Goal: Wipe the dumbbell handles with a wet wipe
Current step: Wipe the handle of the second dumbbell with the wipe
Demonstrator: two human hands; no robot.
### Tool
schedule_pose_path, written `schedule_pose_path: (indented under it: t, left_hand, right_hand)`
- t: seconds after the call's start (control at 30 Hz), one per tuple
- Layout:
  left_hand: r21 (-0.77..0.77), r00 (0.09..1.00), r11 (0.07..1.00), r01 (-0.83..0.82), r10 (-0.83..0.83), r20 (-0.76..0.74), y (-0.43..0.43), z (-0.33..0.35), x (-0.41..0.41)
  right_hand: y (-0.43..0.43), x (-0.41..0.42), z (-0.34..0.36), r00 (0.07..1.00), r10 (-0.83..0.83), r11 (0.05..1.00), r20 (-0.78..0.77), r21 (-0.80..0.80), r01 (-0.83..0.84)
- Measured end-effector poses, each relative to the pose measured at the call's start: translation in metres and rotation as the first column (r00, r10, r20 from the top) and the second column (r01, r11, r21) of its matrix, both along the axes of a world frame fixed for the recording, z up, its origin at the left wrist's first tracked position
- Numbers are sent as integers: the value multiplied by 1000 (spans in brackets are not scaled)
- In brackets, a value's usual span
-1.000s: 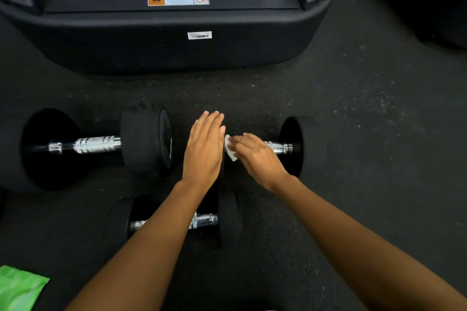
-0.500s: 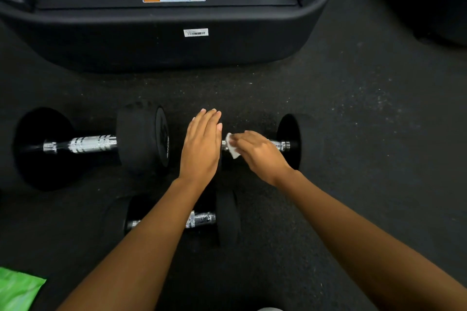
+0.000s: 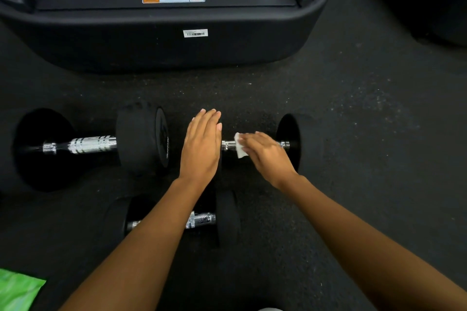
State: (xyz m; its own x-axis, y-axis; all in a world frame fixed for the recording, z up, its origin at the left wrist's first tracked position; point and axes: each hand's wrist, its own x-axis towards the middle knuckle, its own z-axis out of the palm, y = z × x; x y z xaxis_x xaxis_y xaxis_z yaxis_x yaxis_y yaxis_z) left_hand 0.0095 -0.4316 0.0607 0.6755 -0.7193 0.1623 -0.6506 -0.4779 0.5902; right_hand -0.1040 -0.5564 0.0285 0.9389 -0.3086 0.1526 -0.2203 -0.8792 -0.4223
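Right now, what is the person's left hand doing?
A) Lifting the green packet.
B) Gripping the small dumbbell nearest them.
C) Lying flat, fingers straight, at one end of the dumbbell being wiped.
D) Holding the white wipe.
C: the left hand lies flat with straight fingers at the end of the dumbbell, while the right hand holds the wipe on the handle.

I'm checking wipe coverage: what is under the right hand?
Under the right hand a white wet wipe pokes out on the chrome handle. The hand covers the handle's middle and the rest of the wipe.
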Motion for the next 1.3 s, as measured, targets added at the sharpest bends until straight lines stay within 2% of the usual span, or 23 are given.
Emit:
schedule_pose_path:
  t: [0.07,0.13,0.23,0.4,0.57,0.83,0.93,1.1,1.23,1.3]
  left_hand:
    - [-1,1000,1000,-7,7,8,0,0,0]
    - [2,1000,1000,-11,11,3,-1,0,1]
    - [4,1000,1000,-4,4,11,-1,-1,2]
    - [7,1000,1000,-11,11,-21,-1,-1,0]
    - [12,1000,1000,-14,14,1,-1,-1,-1]
    - [25,1000,1000,0,0,-1,-1,0,1]
    - [21,1000,1000,-2,2,-15,0,-1,1]
    - [12,1000,1000,-11,11,7,-1,0,1]
    - [11,1000,1000,-6,6,5,-1,-1,1]
    - [12,1000,1000,-3,3,0,-1,-1,1]
  right_hand:
    - [2,-1,1,998,-64,998,13,11,64]
    - [9,12,3,991,-126,989,-48,68,129]
    - [15,34,8,981,-98,990,-168,81,112]
    - [7,16,3,995,49,995,-83,88,-42]
    - [7,22,3,999,20,993,-37,118,-16]
    - [12,28,1,989,147,985,-19,-84,-148]
    - [8,16,1,993,121,988,5,-99,-120]
    - [22,27,-3,995,87,996,44,-31,-86]
    - [12,25,0,997,68,992,-34,104,-65]
    - [0,25,4,990,38,983,-134,185,-13]
